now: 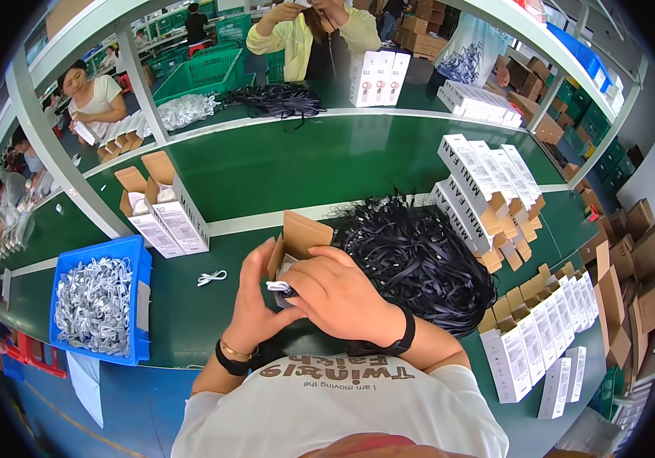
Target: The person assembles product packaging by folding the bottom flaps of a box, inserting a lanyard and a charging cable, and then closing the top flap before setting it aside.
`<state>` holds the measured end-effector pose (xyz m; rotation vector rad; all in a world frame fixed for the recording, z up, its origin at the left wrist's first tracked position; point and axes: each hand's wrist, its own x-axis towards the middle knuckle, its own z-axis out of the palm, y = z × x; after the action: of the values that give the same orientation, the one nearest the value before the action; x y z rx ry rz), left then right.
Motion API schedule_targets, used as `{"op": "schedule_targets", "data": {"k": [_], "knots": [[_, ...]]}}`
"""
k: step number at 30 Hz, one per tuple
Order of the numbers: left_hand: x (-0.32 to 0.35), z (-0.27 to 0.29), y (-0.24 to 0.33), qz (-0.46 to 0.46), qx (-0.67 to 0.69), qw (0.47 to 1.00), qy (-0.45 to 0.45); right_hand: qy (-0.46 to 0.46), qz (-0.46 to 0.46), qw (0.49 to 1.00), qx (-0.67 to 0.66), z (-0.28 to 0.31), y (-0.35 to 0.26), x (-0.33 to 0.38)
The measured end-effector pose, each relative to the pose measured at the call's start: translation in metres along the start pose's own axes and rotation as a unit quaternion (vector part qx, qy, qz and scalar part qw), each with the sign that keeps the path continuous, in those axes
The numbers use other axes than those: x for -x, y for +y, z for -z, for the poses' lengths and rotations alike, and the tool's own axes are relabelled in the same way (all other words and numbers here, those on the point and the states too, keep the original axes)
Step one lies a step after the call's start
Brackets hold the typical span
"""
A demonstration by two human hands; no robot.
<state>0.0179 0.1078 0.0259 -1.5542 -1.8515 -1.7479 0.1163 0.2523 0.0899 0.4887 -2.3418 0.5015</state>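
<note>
In front of my chest stands a small open carton (pixel 306 231), its brown flap raised at the back. My left hand (pixel 255 301) is closed around the carton's left side, thumb low in front. My right hand (pixel 346 298) bends over the carton's opening and pinches a folded white cable (pixel 277 286) with something dark beside it. Part of a white item shows inside, and the fingers hide the rest. Just right of my right hand spreads a large pile of black straps (pixel 419 256). A single coiled white cable (pixel 212 278) lies to the left.
A blue bin (pixel 146 284) of coiled cables sits left, beside two open filled cartons (pixel 178 225). Stacked white boxes (pixel 469 175) stand beyond the straps; a row of open cartons (pixel 530 347) runs along the right. Other people (pixel 312 46) work across the green belt (pixel 297 156).
</note>
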Motion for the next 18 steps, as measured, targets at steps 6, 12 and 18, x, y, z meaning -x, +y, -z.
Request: {"op": "schedule_targets", "data": {"k": [6,12,18], "knots": [[0.002,0.023,-0.023,0.113,0.125,0.978,-0.122,-0.032,0.076,0.995,-0.052,0.004,0.000,-0.003],[0.007,0.006,-0.004,-0.027,-0.017,0.999,-0.039,-0.118,0.039,0.988,-0.089,0.033,0.005,-0.004],[0.013,-0.005,0.004,-0.023,-0.046,0.999,-0.006,-0.115,-0.017,0.991,-0.071,0.033,0.008,-0.007]]}}
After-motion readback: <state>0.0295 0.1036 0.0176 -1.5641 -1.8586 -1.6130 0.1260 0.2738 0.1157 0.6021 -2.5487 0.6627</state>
